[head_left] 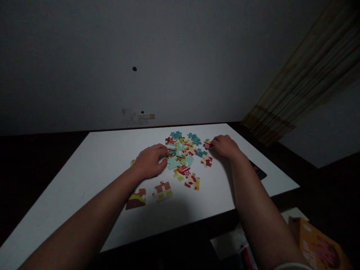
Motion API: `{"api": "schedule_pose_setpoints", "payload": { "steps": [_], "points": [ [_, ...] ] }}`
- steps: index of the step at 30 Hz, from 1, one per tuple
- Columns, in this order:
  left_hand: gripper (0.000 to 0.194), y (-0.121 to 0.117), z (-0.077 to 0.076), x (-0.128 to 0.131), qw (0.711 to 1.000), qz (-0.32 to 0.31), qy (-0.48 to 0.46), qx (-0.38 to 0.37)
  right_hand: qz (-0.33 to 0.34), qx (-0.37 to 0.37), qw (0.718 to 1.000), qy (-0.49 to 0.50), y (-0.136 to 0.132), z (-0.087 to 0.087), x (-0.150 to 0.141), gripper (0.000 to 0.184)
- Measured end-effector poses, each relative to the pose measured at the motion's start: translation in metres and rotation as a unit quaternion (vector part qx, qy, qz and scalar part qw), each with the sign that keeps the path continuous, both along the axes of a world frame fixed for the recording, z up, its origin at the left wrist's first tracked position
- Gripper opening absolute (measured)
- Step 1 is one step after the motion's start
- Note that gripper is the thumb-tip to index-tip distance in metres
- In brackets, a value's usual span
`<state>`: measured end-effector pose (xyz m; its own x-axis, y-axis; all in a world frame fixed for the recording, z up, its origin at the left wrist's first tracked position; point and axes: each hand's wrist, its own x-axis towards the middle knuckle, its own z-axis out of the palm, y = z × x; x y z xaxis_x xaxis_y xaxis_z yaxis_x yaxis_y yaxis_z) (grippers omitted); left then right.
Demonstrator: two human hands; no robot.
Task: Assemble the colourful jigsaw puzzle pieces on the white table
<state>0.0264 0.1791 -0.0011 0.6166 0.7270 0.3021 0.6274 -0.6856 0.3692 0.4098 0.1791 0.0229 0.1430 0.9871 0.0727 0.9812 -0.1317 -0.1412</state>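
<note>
Several jigsaw puzzle pieces lie in a loose heap [180, 152] on the white table. My left hand [152, 160] rests at the heap's left side, thumb and fingers apart, fingertips at its edge. To the heap's right, my right hand [225, 145] has its fingers closed at the edge of a red puzzle piece [207, 144] with a white cross pattern; the fingertips are partly hidden. Nearer me lie a brown and green puzzle piece [136, 199] and a brown and cream one [163, 191]. Another piece is partly covered behind my left wrist.
The white table [70, 180] ends short of a grey wall with a socket strip [146, 116]. A dark flat device [258, 171] lies beyond my right forearm. Below the table's near right edge are an orange box [317, 243] and a clear plastic bag [234, 240]. A curtain [292, 82] hangs at right.
</note>
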Motion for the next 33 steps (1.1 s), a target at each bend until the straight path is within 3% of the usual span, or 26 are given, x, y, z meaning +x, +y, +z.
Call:
{"api": "schedule_pose_setpoints", "payload": {
  "steps": [3, 8, 13, 17, 22, 26, 29, 33],
  "points": [
    [0.030, -0.001, 0.000, 0.000, 1.000, -0.002, -0.004, 0.000, -0.035, -0.015, 0.999, -0.034, 0.002, -0.003, -0.005, 0.043],
    [0.030, -0.004, 0.002, 0.001, 1.000, 0.004, 0.000, -0.001, -0.021, 0.056, 0.997, -0.047, 0.012, -0.009, -0.030, 0.058],
    [0.030, -0.004, 0.002, 0.002, 1.000, 0.012, 0.005, 0.000, -0.003, -0.011, 0.998, -0.054, 0.022, -0.018, -0.049, 0.068],
    [0.030, -0.004, 0.003, 0.003, 1.000, 0.009, 0.010, -0.001, -0.012, 0.005, 1.000, -0.015, 0.025, -0.020, -0.048, 0.056],
    [0.030, -0.003, 0.006, 0.003, 1.000, 0.011, 0.011, -0.013, -0.030, 0.059, 0.994, 0.084, 0.024, -0.009, -0.033, 0.036],
    [0.029, -0.003, 0.005, 0.002, 1.000, 0.012, 0.002, -0.015, -0.064, 0.115, 0.990, 0.047, 0.014, 0.002, -0.015, 0.035],
    [0.029, -0.002, 0.004, 0.002, 1.000, 0.008, 0.000, -0.012, -0.044, 0.068, 0.996, 0.029, 0.005, 0.006, -0.004, 0.031],
    [0.031, -0.002, 0.002, 0.001, 1.000, 0.004, 0.001, -0.012, 0.076, 0.017, 0.994, 0.073, -0.006, 0.009, -0.005, 0.027]
  ]
}}
